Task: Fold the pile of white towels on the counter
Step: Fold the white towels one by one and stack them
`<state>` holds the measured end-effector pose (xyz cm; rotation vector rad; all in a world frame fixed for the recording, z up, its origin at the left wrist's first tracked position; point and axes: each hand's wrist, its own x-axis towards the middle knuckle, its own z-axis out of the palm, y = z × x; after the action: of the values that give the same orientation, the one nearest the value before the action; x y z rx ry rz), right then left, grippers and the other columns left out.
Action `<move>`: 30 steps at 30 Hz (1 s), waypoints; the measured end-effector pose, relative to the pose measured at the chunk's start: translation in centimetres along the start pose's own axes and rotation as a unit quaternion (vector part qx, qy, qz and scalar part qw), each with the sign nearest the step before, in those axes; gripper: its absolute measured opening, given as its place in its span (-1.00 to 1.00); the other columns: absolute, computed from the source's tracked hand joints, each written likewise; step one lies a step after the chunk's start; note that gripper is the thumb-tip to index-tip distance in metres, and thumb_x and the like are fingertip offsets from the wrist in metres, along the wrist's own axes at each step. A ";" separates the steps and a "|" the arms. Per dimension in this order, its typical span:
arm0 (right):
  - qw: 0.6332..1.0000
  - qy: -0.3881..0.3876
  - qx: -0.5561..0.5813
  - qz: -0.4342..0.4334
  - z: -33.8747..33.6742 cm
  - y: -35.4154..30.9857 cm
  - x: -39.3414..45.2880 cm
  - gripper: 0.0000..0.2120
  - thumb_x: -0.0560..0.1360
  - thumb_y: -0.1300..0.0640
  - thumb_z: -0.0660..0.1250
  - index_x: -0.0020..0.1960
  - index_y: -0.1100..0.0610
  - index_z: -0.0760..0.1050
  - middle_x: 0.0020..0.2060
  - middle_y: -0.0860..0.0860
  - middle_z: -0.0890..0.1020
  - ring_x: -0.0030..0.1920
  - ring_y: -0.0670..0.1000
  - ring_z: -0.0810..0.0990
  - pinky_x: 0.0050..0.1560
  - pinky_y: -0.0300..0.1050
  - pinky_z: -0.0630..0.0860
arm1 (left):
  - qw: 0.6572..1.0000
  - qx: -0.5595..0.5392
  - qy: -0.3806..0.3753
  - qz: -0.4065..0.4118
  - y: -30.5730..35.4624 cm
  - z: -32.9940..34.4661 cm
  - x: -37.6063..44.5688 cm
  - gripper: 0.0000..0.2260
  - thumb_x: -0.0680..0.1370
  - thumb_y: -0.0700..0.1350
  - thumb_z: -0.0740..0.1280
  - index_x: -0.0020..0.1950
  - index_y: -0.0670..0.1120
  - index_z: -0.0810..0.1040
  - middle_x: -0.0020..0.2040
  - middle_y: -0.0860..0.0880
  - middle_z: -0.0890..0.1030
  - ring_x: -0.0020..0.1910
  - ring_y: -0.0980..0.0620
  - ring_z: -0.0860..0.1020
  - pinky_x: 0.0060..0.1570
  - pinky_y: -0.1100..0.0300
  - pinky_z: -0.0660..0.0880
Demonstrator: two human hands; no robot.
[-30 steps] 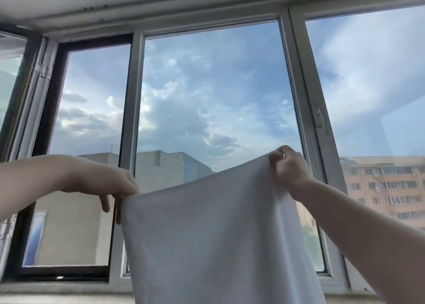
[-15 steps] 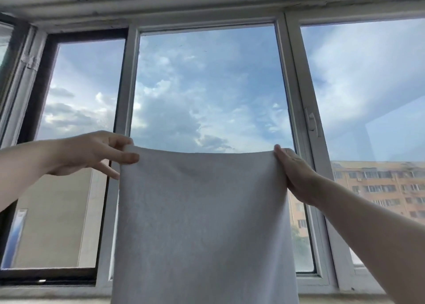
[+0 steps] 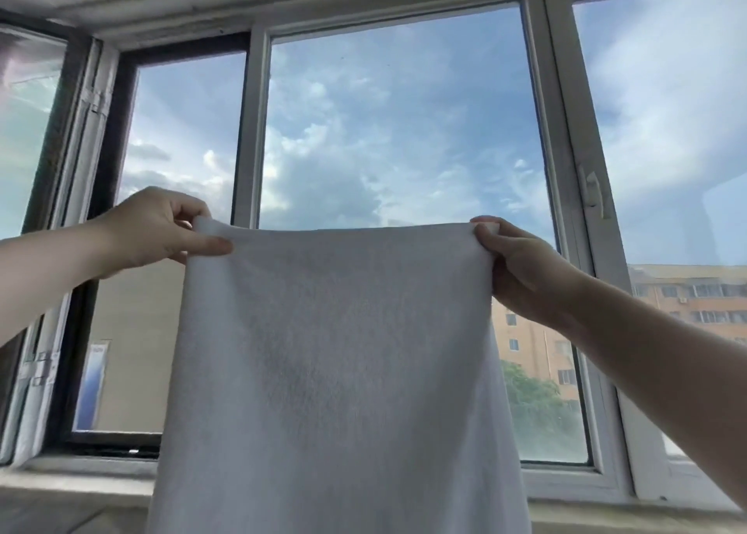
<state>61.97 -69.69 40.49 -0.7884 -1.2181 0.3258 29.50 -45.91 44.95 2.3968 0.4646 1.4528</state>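
Head view shows a white towel (image 3: 335, 376) hanging flat before the window (image 3: 396, 121), its lower end cut off by the frame edge. Left hand (image 3: 155, 228) and right hand (image 3: 521, 269) each pinch a top corner, though the right fingertips seem partly hidden behind cloth.

towel (image 3: 335, 372) bottom cut off by frame edge — counter hidden

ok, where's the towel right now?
In the head view, the white towel hangs center frame before the window, its top corners pinched by the left hand and the right hand.
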 end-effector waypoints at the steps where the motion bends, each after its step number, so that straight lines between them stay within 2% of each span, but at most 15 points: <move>1: 1.000 -0.015 0.004 -0.002 0.0 0.0 -0.1 -0.83 0.67 0.18 0.13 -0.02 0.15 0.47 -0.27 -0.01 0.56 -0.30 -0.10 0.57 -0.28 -0.27 0.53 | 1.000 -0.004 0.015 -0.001 -0.2 0.1 0.0 -0.79 0.35 -0.19 0.56 -0.23 -0.26 0.58 -0.26 -0.15 0.67 -0.33 0.09 0.63 -0.37 0.33 0.55; 3: 0.999 -0.023 -0.021 -0.016 -0.2 0.1 -0.2 -0.84 0.66 0.18 0.16 0.01 0.17 0.50 -0.24 -0.01 0.59 -0.24 -0.10 0.58 -0.20 -0.27 0.55 | 1.000 -0.005 0.030 -0.004 -0.5 0.2 -0.1 -0.81 0.36 -0.19 0.56 -0.23 -0.23 0.58 -0.24 -0.14 0.67 -0.30 0.08 0.63 -0.35 0.34 0.56; 6: 0.987 -0.010 -0.153 -0.058 -1.2 -0.1 -0.1 -0.92 0.51 0.15 0.37 -0.02 0.13 0.59 -0.15 0.06 0.61 -0.13 -0.03 0.57 -0.05 -0.20 0.54 | 0.999 0.033 0.026 -0.009 -0.6 0.1 -0.7 -0.80 0.34 -0.17 0.58 -0.21 -0.21 0.60 -0.30 -0.07 0.66 -0.33 0.13 0.60 -0.37 0.40 0.53; 8: 0.967 -0.024 -0.247 -0.060 -2.4 -0.4 -0.5 -0.81 0.36 0.11 0.47 -0.04 0.10 0.64 -0.12 0.13 0.59 -0.12 0.01 0.57 0.04 -0.11 0.56 | 0.998 0.060 -0.001 -0.014 -0.3 -0.2 -1.2 -0.75 0.29 -0.17 0.60 -0.17 -0.18 0.59 -0.31 -0.05 0.66 -0.33 0.11 0.59 -0.37 0.39 0.51; 10: 0.951 -0.050 -0.302 -0.049 -3.5 -0.2 -0.8 -0.72 0.31 0.11 0.50 0.02 0.10 0.66 -0.19 0.12 0.52 -0.17 -0.02 0.54 -0.02 -0.18 0.59 | 0.997 0.069 -0.031 -0.030 -0.4 -0.8 -1.7 -0.68 0.25 -0.14 0.63 -0.13 -0.07 0.56 -0.24 -0.08 0.69 -0.27 0.03 0.61 -0.26 0.25 0.51; 12: 0.943 -0.072 -0.321 -0.041 -4.0 0.5 -1.1 -0.67 0.31 0.15 0.51 0.08 0.11 0.66 -0.26 0.09 0.46 -0.23 -0.07 0.53 -0.15 -0.31 0.55 | 0.993 0.094 -0.052 -0.042 -0.6 -1.0 -2.1 -0.64 0.20 -0.06 0.64 -0.11 0.03 0.58 -0.25 -0.03 0.70 -0.27 0.05 0.62 -0.15 0.16 0.45; 14: 0.939 -0.081 -0.334 -0.025 -4.1 1.1 -1.2 -0.62 0.31 0.19 0.51 0.13 0.18 0.64 -0.23 0.10 0.54 -0.21 -0.08 0.57 -0.16 -0.34 0.54 | 0.989 0.118 -0.078 -0.053 -0.7 -1.0 -2.4 -0.58 0.17 -0.04 0.65 -0.03 0.09 0.63 -0.31 0.04 0.67 -0.27 0.12 0.63 -0.05 0.14 0.47; 16: 0.922 -0.094 -0.375 -0.006 -4.1 1.4 -1.3 -0.71 0.33 0.23 0.52 0.04 0.24 0.66 -0.17 0.12 0.65 -0.18 -0.07 0.62 -0.15 -0.29 0.56 | 0.983 0.138 -0.100 -0.067 -0.8 -0.7 -2.6 -0.60 0.17 -0.07 0.65 -0.04 0.03 0.70 -0.27 0.02 0.69 -0.18 0.08 0.64 0.05 0.12 0.50; 18: 0.885 -0.115 -0.452 -0.002 -4.0 1.4 -1.2 -0.85 0.36 0.25 0.53 -0.07 0.22 0.68 -0.23 0.07 0.68 -0.25 -0.12 0.62 -0.19 -0.27 0.55 | 0.980 0.143 -0.114 -0.076 -1.0 -0.4 -2.9 -0.70 0.18 -0.10 0.65 -0.14 -0.04 0.72 -0.22 -0.04 0.70 -0.17 0.04 0.64 -0.03 0.20 0.54; 20: 0.830 -0.116 -0.544 -0.027 -3.8 1.5 -1.0 -0.87 0.38 0.17 0.54 -0.10 0.17 0.69 -0.30 0.02 0.66 -0.31 -0.18 0.56 -0.20 -0.26 0.52 | 0.984 0.110 -0.110 -0.083 -1.3 0.0 -3.2 -0.74 0.21 -0.14 0.63 -0.16 -0.10 0.71 -0.21 -0.07 0.70 -0.23 0.09 0.63 -0.22 0.38 0.53; 22: 0.774 -0.089 -0.623 -0.067 -3.4 1.9 -0.5 -0.85 0.42 0.09 0.51 -0.05 0.12 0.69 -0.23 0.05 0.67 -0.18 -0.08 0.57 -0.05 -0.12 0.50 | 0.989 0.051 -0.097 -0.099 -1.9 0.3 -3.4 -0.70 0.21 -0.14 0.60 -0.11 -0.16 0.68 -0.21 -0.05 0.70 -0.23 0.12 0.63 -0.29 0.47 0.50; 24: 0.742 -0.054 -0.662 -0.090 -2.8 2.5 -0.2 -0.81 0.49 0.03 0.45 0.05 0.09 0.67 -0.09 0.07 0.67 -0.02 0.07 0.56 0.11 0.00 0.49 | 0.989 -0.006 -0.093 -0.115 -2.7 0.8 -3.6 -0.65 0.21 -0.09 0.57 -0.07 -0.18 0.64 -0.20 -0.01 0.70 -0.23 0.16 0.64 -0.27 0.43 0.54; 27: 0.747 -0.004 -0.656 -0.108 -1.7 3.2 0.1 -0.79 0.58 0.02 0.33 0.12 0.07 0.64 0.02 0.09 0.65 0.10 0.13 0.54 0.17 0.07 0.49 | 0.986 -0.086 -0.072 -0.125 -4.3 1.5 -4.1 -0.71 0.25 -0.07 0.53 -0.10 -0.09 0.57 -0.12 -0.01 0.66 -0.09 0.08 0.62 -0.11 0.25 0.61; 30: 0.775 0.014 -0.622 -0.108 -1.1 3.6 0.4 -0.77 0.61 0.06 0.29 0.14 0.14 0.63 0.04 0.11 0.64 0.11 0.12 0.54 0.12 -0.08 0.45 | 0.980 -0.142 -0.040 -0.134 -5.4 1.9 -4.8 -0.77 0.31 -0.09 0.51 -0.10 -0.02 0.56 -0.06 0.02 0.64 0.02 0.04 0.61 0.03 0.09 0.53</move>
<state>63.74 -67.37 38.16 -1.7385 -1.4120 -0.8069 28.50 -43.24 38.06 2.0685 0.5006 1.2103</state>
